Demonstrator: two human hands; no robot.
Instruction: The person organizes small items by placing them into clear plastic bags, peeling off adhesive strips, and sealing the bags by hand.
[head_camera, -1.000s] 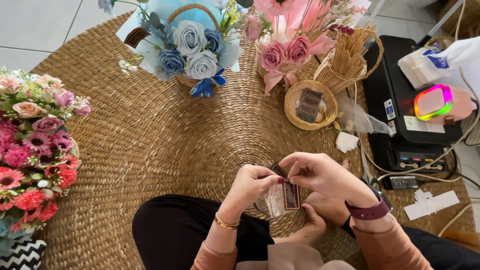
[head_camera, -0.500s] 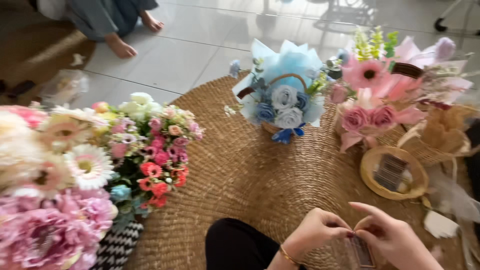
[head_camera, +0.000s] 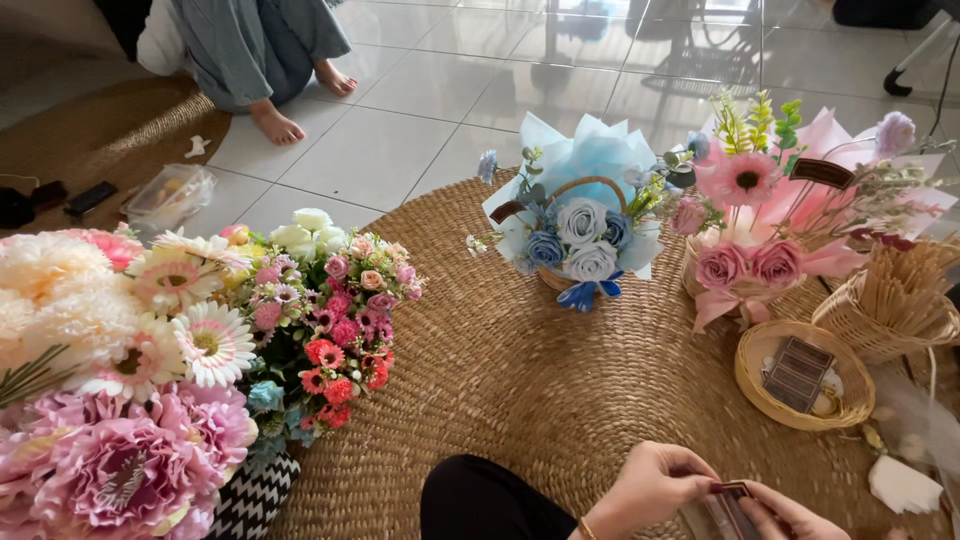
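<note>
Setting: home floor used as a craft area for artificial flower arrangements. Landmark: round woven straw mat (head_camera: 520, 380) laid on pale glossy floor tiles (head_camera: 400, 110). On the mat's far edge, a blue rose basket (head_camera: 580, 240); right of it, a pink flower basket (head_camera: 750, 260). At the mat's left edge, mixed faux bouquets (head_camera: 170, 350). Beyond the mat, a barefoot person (head_camera: 250, 50) sits on the tiles.

Both hands sit at the near edge, close together. The left hand (head_camera: 655, 485) curls with its fingers (head_camera: 690, 468) bent and pinched rightward. The right hand (head_camera: 790, 512) lies just right of it, fingers meeting the left's, partly cut off.
</note>
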